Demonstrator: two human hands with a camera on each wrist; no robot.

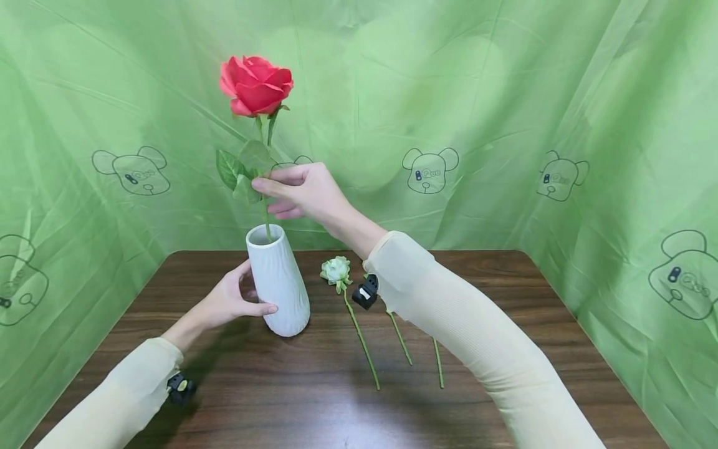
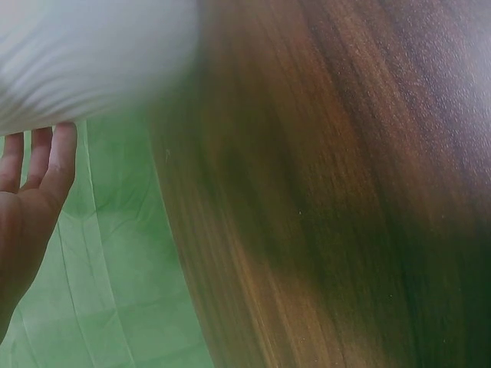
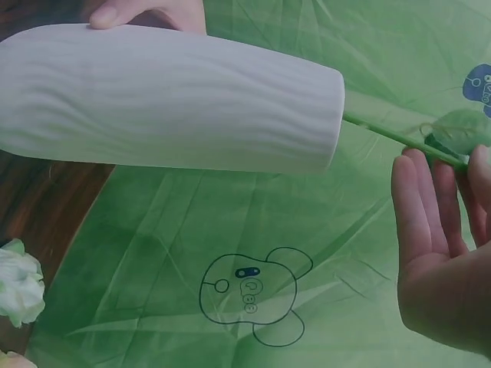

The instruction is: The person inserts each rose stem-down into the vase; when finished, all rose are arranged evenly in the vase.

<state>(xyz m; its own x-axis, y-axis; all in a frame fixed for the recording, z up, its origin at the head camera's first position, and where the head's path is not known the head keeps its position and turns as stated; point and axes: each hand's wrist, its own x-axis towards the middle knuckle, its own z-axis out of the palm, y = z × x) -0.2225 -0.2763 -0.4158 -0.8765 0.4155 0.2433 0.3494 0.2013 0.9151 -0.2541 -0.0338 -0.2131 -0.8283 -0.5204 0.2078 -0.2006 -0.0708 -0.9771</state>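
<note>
A red rose (image 1: 257, 86) with green leaves stands above the white ribbed vase (image 1: 280, 290), the lower end of its stem inside the vase's mouth. My right hand (image 1: 305, 190) pinches the stem (image 3: 383, 132) just under the leaves, between thumb and fingertips. Lower down, my left hand (image 1: 238, 296) grips the side of the vase, thumb across the front and fingers around the back. The vase leans slightly to the left in the head view. In the left wrist view, fingers (image 2: 57, 165) touch the vase's blurred wall (image 2: 92, 54).
Right of the vase, a white flower (image 1: 336, 271) lies on the dark wooden table (image 1: 252, 386). Two more green stems (image 1: 399, 340) lie beside it, their upper ends hidden under my right sleeve (image 1: 449, 312). A green curtain (image 1: 359, 112) with bear drawings surrounds the table.
</note>
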